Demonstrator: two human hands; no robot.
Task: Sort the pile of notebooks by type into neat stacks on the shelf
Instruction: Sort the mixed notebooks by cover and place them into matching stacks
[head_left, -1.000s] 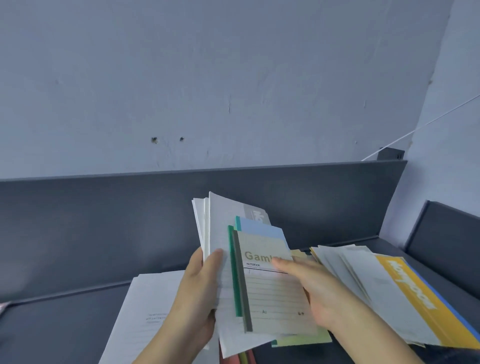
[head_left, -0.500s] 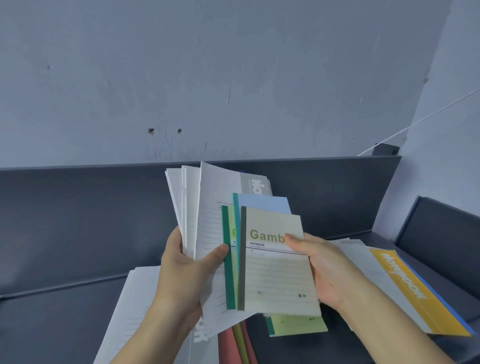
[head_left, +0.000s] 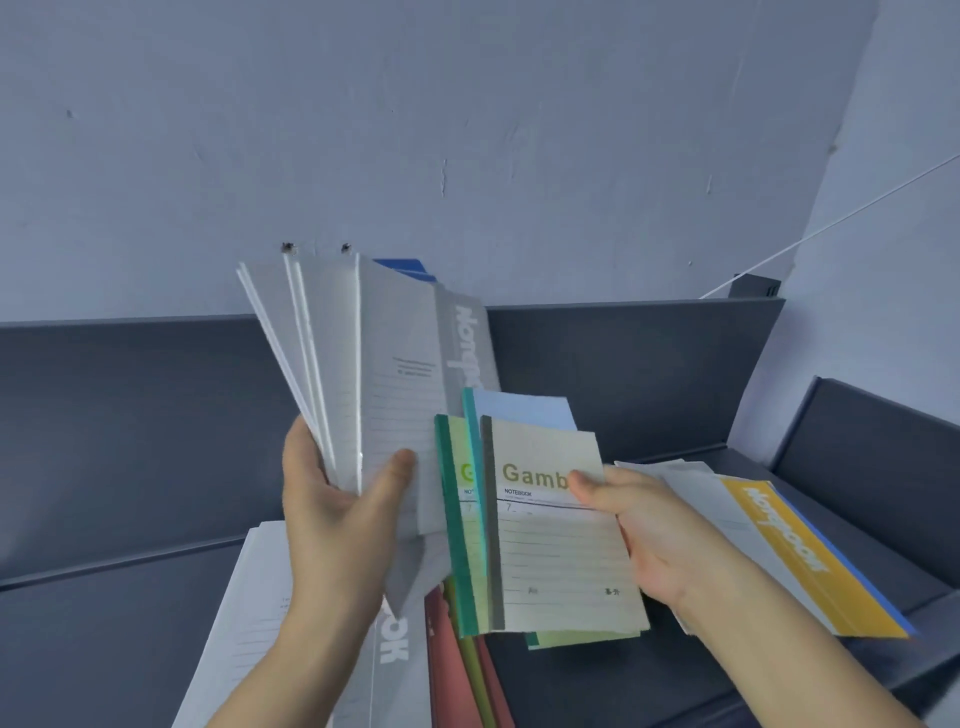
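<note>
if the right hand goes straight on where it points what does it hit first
Likely the grey notebooks in the left hand; the right hand, gripping the Gamb notebook, points leftward at them; depth unclear.

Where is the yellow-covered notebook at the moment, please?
The yellow notebook lies at the head view's right, in a fanned pile on the shelf, beside the right hand.

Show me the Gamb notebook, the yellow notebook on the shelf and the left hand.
Gamb notebook (head_left: 561, 561), head view, ruled front cover.
yellow notebook (head_left: 831, 587), head view, yellow band.
left hand (head_left: 332, 519), head view, palm.
</note>
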